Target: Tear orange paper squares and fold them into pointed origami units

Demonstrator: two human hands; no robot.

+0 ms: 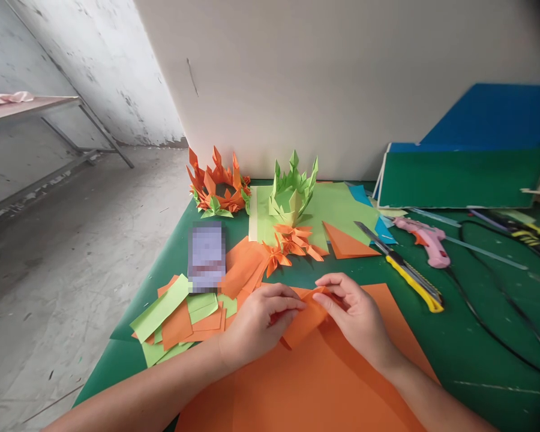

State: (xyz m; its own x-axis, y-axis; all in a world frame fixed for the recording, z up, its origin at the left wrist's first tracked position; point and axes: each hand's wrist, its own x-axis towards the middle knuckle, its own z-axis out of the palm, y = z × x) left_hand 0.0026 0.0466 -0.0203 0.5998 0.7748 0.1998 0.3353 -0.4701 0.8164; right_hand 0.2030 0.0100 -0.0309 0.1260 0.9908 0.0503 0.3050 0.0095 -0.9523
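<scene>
Both hands meet over a large orange sheet [324, 384] on the green table [468, 336]. My left hand [258, 321] and my right hand [355, 312] each pinch a small folded orange paper piece [306, 317] between thumb and fingers, holding it just above the sheet. Beyond the hands lie small orange folded flowers [292, 243]. An orange paper crown [216, 183] and a light green paper crown [293, 192] stand near the wall.
Orange and green paper scraps [180, 315] lie at the left. A blurred card [206, 256], an orange triangle [347, 243], a yellow utility knife [405, 269], a pink glue gun [425, 240] with black cable, and green and blue boards [459, 177] are around. Table edge at left.
</scene>
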